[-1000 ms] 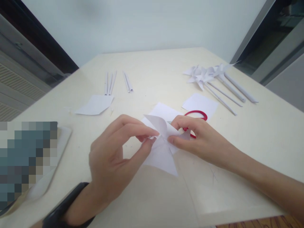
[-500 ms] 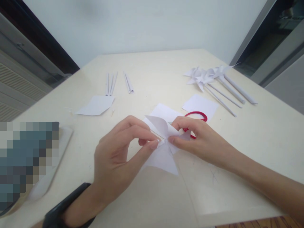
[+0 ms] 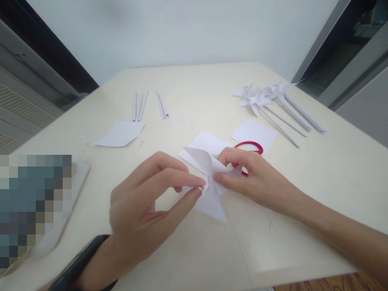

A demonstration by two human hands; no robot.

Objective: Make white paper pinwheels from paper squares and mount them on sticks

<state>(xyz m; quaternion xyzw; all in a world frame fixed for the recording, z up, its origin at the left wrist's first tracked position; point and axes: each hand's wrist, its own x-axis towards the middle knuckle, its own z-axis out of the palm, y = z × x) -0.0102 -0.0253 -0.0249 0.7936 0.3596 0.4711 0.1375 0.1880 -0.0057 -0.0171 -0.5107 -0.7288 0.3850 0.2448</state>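
Observation:
A white paper pinwheel (image 3: 210, 206) with curled and pointed blades is held just above the table in front of me. My right hand (image 3: 257, 180) grips its right side, thumb and fingers closed on a folded-in blade near the centre. Thumb and index finger of my left hand (image 3: 130, 210) are pinched together at the left of the centre, on a small white bit that I cannot make out clearly. Red-handled scissors (image 3: 250, 143) lie partly hidden behind my right hand. Under and behind the pinwheel is a sheet of white paper (image 3: 209, 139).
Another white sheet (image 3: 257, 131) lies by the scissors. Paper pinwheels (image 3: 254, 97) with rolled stems (image 3: 298, 109) rest at the back right. Thin rolled paper sticks (image 3: 139, 107) and a cut sheet (image 3: 121, 134) are at the left. A pixelated flat object (image 3: 33, 202) occupies the near left.
My left hand has shifted slightly left and lower, its thumb and index finger still pinched by the pinwheel's centre. My right hand keeps its grip. The whole view has moved slightly.

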